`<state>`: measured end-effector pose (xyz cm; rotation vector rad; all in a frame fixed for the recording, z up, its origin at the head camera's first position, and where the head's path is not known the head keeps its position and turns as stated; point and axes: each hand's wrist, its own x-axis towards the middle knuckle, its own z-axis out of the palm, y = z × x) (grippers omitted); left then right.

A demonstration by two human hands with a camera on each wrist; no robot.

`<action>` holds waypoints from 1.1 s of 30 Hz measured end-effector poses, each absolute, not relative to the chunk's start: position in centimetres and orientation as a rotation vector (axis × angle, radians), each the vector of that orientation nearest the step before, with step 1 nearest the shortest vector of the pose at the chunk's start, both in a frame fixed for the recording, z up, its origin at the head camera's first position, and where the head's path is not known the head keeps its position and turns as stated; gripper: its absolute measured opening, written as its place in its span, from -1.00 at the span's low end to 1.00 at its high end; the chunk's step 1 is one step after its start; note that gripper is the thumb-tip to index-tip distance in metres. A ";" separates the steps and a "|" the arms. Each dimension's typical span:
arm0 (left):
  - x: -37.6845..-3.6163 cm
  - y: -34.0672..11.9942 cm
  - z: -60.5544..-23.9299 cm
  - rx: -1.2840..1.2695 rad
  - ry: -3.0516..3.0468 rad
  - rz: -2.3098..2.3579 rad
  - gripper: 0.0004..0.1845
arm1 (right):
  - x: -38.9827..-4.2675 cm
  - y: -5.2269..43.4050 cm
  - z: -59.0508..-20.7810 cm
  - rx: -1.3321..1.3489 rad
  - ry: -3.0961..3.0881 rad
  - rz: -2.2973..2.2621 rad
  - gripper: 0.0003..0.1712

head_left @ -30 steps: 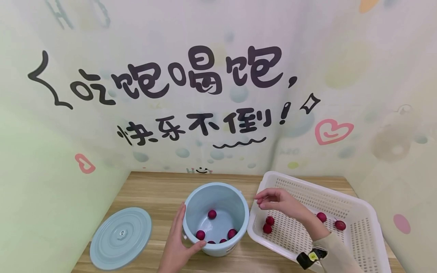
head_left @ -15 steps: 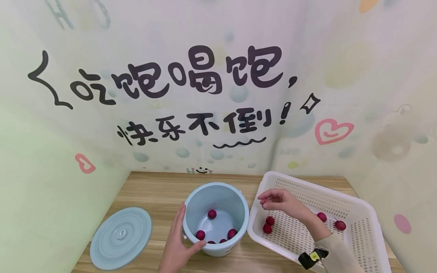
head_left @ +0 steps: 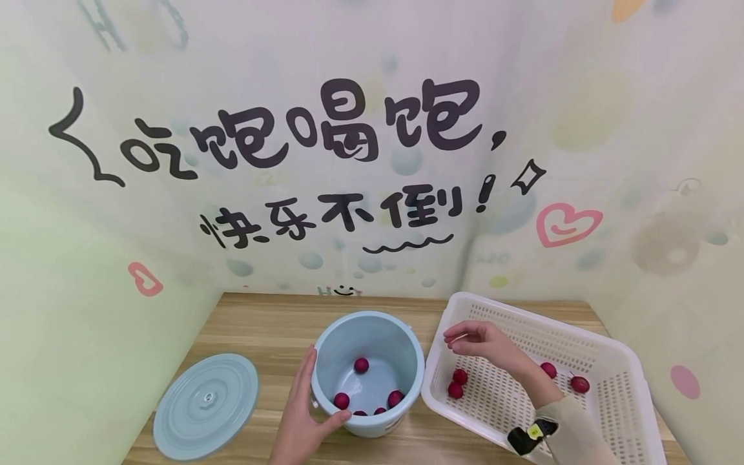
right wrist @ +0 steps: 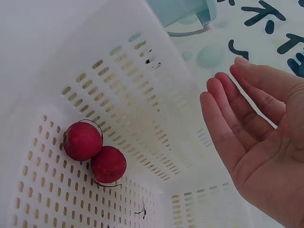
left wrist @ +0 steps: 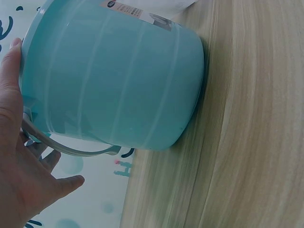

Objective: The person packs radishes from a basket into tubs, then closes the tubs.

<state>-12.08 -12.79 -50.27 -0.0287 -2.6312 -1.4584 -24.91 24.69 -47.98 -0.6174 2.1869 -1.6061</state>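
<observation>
A light blue bucket [head_left: 372,329] stands upright mid-table, with several small round red radishes [head_left: 361,365] at its bottom. My left hand [head_left: 302,407] rests against the bucket's left side, thumb and fingers spread and fairly straight at the rim. In the left wrist view, the bucket's bail handle [left wrist: 71,150] hangs by those fingers. To the right is a white perforated basket [head_left: 630,361] holding several radishes. My right hand [head_left: 488,342] hovers over the basket's left part with loosely bent fingers and nothing in them. Below it, two radishes [right wrist: 83,141] lie touching in the right wrist view.
A round blue lid [head_left: 206,407] lies at the left of the wooden table [head_left: 279,310]. More radishes [head_left: 579,384] lie at the basket's right, beyond my right forearm. A wall with painted lettering [head_left: 349,213] closes off the back.
My right hand has drifted slightly right, from near the basket's left rim to further over the basket. The left hand, bucket and radishes show no change.
</observation>
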 end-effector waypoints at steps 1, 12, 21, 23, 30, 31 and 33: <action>-12.1 -12.8 -50.3 -0.028 -2.632 -1.458 0.24 | -25.0 24.8 -48.1 -0.612 2.191 -1.603 -0.59; -12.1 -12.8 -50.3 -0.026 -2.640 -1.458 0.24 | -25.7 25.7 -49.1 -0.534 2.231 -1.586 -0.59; -12.0 -12.7 -50.3 -0.022 -2.639 -1.458 0.24 | -26.3 26.6 -49.9 -0.581 2.239 -1.555 -0.60; -12.0 -12.7 -50.3 -0.014 -2.643 -1.463 0.25 | -26.5 26.8 -50.3 -0.602 2.237 -1.546 -0.60; -12.0 -12.7 -50.3 -0.006 -2.648 -1.458 0.24 | -27.0 27.4 -51.6 -0.646 2.195 -1.522 -0.60; -12.0 -12.7 -50.3 -0.008 -2.648 -1.455 0.24 | -27.1 27.4 -51.8 -0.652 2.189 -1.516 -0.60; -12.0 -12.7 -50.2 -0.009 -2.648 -1.451 0.24 | -27.2 27.5 -52.2 -0.675 2.182 -1.497 -0.61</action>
